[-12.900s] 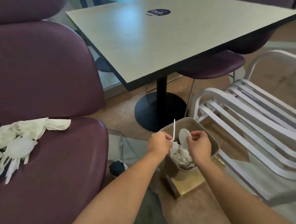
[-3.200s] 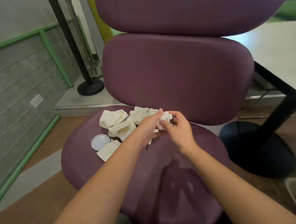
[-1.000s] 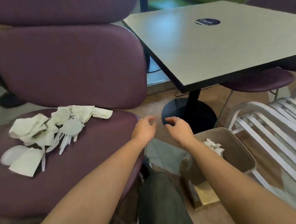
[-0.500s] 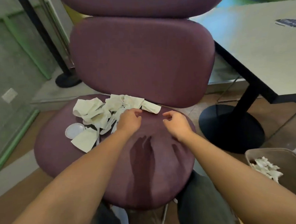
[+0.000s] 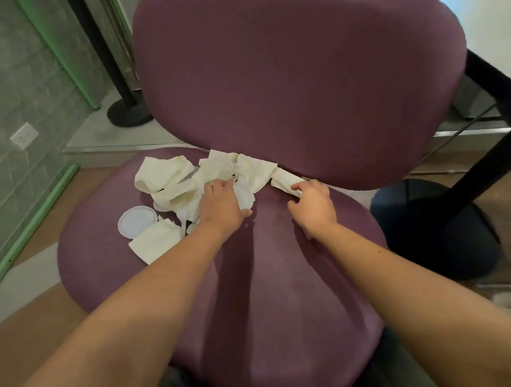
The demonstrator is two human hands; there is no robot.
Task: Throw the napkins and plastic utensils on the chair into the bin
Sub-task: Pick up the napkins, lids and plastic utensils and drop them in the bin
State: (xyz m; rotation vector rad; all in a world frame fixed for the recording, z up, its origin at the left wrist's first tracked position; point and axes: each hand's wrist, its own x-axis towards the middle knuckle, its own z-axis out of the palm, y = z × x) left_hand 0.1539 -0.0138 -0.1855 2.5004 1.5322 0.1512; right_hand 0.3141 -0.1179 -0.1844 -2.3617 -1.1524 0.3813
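head view: left hand [image 5: 220, 204] flat on napkins [image 5: 188, 179], right hand [image 5: 312, 202] pinching one.

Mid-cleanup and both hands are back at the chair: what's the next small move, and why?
Probably close the right hand on the folded napkin at its fingertips and lift it. The left hand already lies over the napkin pile and a plastic spoon, so both can gather one load from the purple seat.
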